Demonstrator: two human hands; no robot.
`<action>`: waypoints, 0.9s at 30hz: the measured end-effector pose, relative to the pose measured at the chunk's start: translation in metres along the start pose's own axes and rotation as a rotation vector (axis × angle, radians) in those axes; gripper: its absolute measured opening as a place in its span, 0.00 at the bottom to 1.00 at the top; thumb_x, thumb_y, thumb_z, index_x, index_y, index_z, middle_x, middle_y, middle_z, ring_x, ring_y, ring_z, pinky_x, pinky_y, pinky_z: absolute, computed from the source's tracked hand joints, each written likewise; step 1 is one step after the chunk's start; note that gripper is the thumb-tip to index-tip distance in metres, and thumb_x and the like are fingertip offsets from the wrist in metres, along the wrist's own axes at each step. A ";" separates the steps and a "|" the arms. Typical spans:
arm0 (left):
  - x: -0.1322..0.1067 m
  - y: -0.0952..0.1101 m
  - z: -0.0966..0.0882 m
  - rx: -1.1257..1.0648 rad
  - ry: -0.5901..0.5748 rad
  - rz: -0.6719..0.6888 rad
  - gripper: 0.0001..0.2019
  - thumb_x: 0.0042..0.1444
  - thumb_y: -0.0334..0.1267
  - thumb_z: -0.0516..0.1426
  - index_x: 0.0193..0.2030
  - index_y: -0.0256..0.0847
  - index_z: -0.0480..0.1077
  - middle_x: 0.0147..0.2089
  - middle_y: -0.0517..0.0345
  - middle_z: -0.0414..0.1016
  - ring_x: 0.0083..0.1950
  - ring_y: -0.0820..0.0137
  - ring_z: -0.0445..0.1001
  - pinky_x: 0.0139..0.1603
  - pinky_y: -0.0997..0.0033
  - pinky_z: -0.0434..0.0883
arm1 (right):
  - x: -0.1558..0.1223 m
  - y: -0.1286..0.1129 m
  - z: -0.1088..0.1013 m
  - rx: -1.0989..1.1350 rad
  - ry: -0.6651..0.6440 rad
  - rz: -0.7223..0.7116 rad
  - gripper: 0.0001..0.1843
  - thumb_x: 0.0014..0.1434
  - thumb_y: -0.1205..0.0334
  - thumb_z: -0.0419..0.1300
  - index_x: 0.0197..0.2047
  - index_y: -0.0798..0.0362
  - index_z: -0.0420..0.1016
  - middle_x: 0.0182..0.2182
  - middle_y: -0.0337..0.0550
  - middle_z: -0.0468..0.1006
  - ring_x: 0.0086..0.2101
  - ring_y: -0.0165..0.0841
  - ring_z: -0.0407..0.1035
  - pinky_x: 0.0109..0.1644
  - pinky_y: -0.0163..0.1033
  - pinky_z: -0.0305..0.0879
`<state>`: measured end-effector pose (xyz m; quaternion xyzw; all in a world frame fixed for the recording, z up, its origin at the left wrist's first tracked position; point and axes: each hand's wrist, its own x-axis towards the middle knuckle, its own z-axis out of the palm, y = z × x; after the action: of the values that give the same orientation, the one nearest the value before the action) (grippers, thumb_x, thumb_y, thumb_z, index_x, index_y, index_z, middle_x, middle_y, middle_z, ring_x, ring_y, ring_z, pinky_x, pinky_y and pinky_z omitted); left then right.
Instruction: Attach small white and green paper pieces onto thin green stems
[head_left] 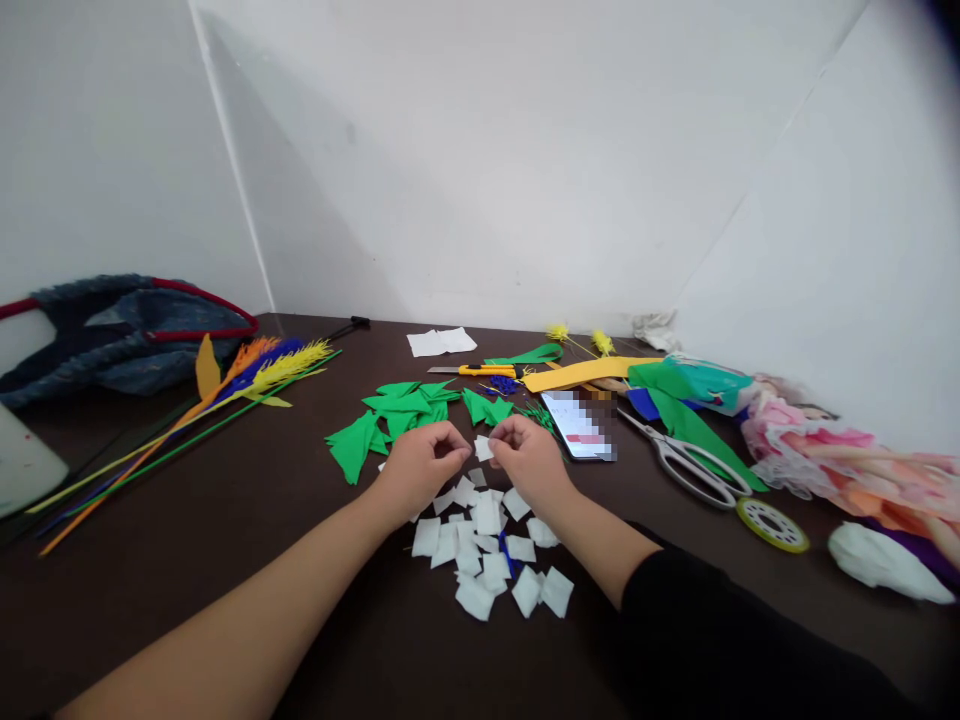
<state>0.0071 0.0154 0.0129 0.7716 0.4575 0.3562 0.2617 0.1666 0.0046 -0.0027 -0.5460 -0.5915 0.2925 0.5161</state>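
My right hand (529, 462) pinches a small white paper square (484, 448) between thumb and fingertips. Just left of it, my left hand (424, 465) is closed in a pinch; whatever is between its fingertips, if anything, is too small to make out. Below both hands lies a loose spread of white paper pieces (487, 515), some overlapping, with a bit of dark blue material (510, 553) among them. Behind my left hand are cut green pieces (405, 402), pointed and piled together. A smaller green group (487, 408) sits beyond the gap between my hands.
A yellow cutter knife (487, 371) has its blade out, pointing left. Right of my hands are a phone (577, 425), scissors (690, 468), a tape roll (772, 525) and dolls (817, 430). Colourful stems (187, 420) and a denim item (135, 330) lie left. White walls (480, 180) border the table.
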 end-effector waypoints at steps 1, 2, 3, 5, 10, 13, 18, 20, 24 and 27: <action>0.000 0.000 0.001 -0.023 -0.002 0.004 0.05 0.47 0.36 0.53 0.26 0.40 0.69 0.25 0.62 0.71 0.27 0.72 0.67 0.28 0.74 0.62 | -0.001 -0.001 0.001 -0.050 0.002 -0.025 0.02 0.45 0.66 0.54 0.25 0.53 0.66 0.19 0.34 0.68 0.22 0.28 0.65 0.27 0.33 0.62; -0.001 0.001 0.001 -0.035 -0.001 0.008 0.05 0.47 0.36 0.53 0.26 0.40 0.68 0.25 0.62 0.71 0.26 0.73 0.67 0.27 0.74 0.62 | -0.001 -0.001 0.001 -0.093 0.004 -0.047 0.02 0.45 0.66 0.53 0.25 0.53 0.66 0.19 0.34 0.69 0.22 0.28 0.65 0.27 0.33 0.61; -0.001 0.001 0.002 -0.040 0.003 0.014 0.04 0.47 0.36 0.53 0.27 0.40 0.68 0.25 0.62 0.71 0.26 0.73 0.67 0.27 0.74 0.62 | -0.002 -0.002 0.001 -0.129 0.005 -0.070 0.02 0.45 0.66 0.53 0.25 0.53 0.66 0.19 0.34 0.69 0.22 0.28 0.65 0.27 0.33 0.61; -0.001 0.000 0.003 -0.046 0.008 0.030 0.04 0.46 0.35 0.53 0.29 0.41 0.68 0.26 0.61 0.72 0.28 0.73 0.68 0.29 0.74 0.64 | -0.002 -0.002 0.001 -0.199 0.000 -0.114 0.02 0.46 0.67 0.53 0.25 0.53 0.67 0.19 0.34 0.69 0.23 0.28 0.65 0.27 0.32 0.60; 0.000 -0.005 0.003 0.084 0.016 0.084 0.08 0.46 0.32 0.53 0.36 0.42 0.67 0.31 0.60 0.73 0.32 0.71 0.70 0.34 0.72 0.65 | 0.004 0.007 0.000 -0.463 -0.209 -0.253 0.08 0.45 0.72 0.54 0.28 0.51 0.71 0.22 0.35 0.72 0.24 0.28 0.64 0.29 0.32 0.58; 0.001 -0.007 0.001 0.195 0.029 0.079 0.06 0.48 0.33 0.52 0.32 0.42 0.69 0.31 0.60 0.73 0.32 0.71 0.70 0.33 0.72 0.63 | 0.007 0.012 -0.001 -0.590 -0.340 -0.317 0.09 0.45 0.73 0.55 0.28 0.51 0.73 0.24 0.38 0.73 0.28 0.29 0.66 0.32 0.33 0.58; 0.001 -0.009 -0.001 0.251 0.017 0.071 0.06 0.49 0.34 0.51 0.31 0.42 0.69 0.29 0.62 0.73 0.30 0.71 0.69 0.31 0.73 0.62 | 0.008 0.010 -0.009 -0.582 -0.365 -0.375 0.09 0.49 0.70 0.57 0.33 0.52 0.74 0.30 0.40 0.72 0.31 0.29 0.65 0.37 0.33 0.59; 0.000 -0.010 -0.001 0.254 0.016 0.066 0.06 0.49 0.34 0.51 0.31 0.43 0.70 0.29 0.62 0.73 0.30 0.71 0.68 0.31 0.73 0.61 | 0.007 0.009 -0.012 -0.586 -0.417 -0.412 0.10 0.48 0.69 0.58 0.35 0.51 0.75 0.31 0.40 0.72 0.34 0.30 0.65 0.39 0.34 0.59; 0.000 -0.008 -0.001 0.239 0.001 0.049 0.07 0.49 0.34 0.51 0.30 0.42 0.70 0.29 0.61 0.74 0.31 0.71 0.69 0.31 0.73 0.62 | 0.008 0.010 -0.011 -0.705 -0.472 -0.444 0.07 0.48 0.67 0.61 0.33 0.50 0.76 0.32 0.41 0.71 0.37 0.33 0.63 0.41 0.36 0.58; 0.000 -0.004 -0.001 0.194 -0.019 0.045 0.07 0.49 0.34 0.51 0.30 0.42 0.70 0.30 0.60 0.74 0.32 0.70 0.69 0.33 0.71 0.62 | 0.010 0.011 -0.009 -0.798 -0.447 -0.429 0.03 0.49 0.68 0.59 0.29 0.54 0.74 0.31 0.43 0.71 0.36 0.34 0.63 0.39 0.36 0.58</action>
<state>0.0043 0.0175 0.0103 0.8068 0.4698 0.3085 0.1820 0.1797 0.0148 -0.0075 -0.4909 -0.8523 0.0406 0.1762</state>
